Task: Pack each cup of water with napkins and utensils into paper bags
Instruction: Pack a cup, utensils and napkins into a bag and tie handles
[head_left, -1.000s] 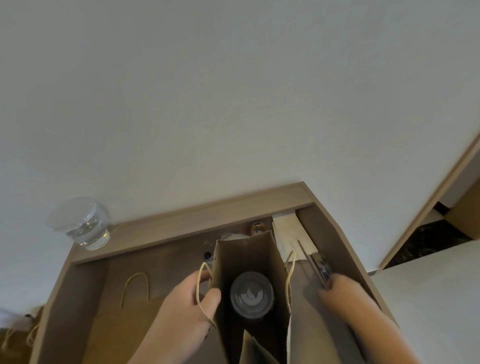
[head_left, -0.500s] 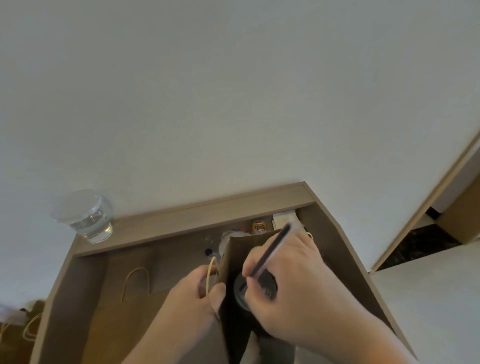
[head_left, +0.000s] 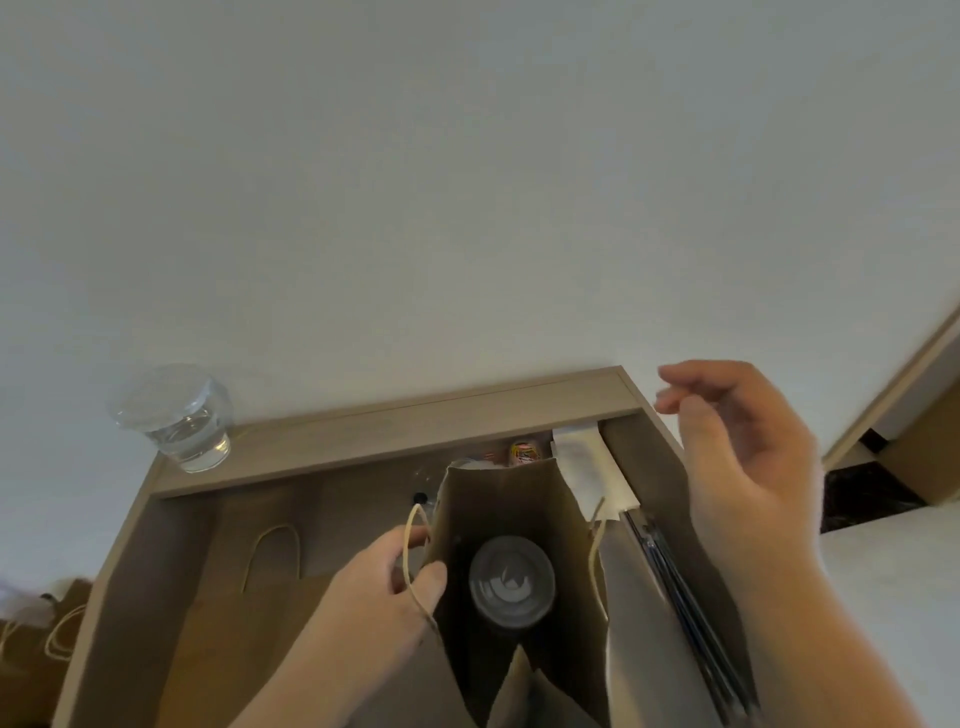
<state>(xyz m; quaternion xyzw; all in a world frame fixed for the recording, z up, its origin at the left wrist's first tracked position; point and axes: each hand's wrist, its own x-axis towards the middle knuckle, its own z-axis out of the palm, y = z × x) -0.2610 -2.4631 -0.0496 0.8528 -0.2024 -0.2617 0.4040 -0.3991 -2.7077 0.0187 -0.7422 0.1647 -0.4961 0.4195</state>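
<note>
Left hand (head_left: 384, 587) pinches the bag's (head_left: 498, 499) left rim. Right hand (head_left: 748, 457) hangs loose and empty above the box's (head_left: 415, 421) right edge. One cup (head_left: 511, 579) stands inside the bag, a second cup (head_left: 174, 415) on the back left corner.

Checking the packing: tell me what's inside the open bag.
A lidded cup stands inside the bag. The space around it is dark, and the cup covers the bottom, so anything else in there cannot be seen.
</note>
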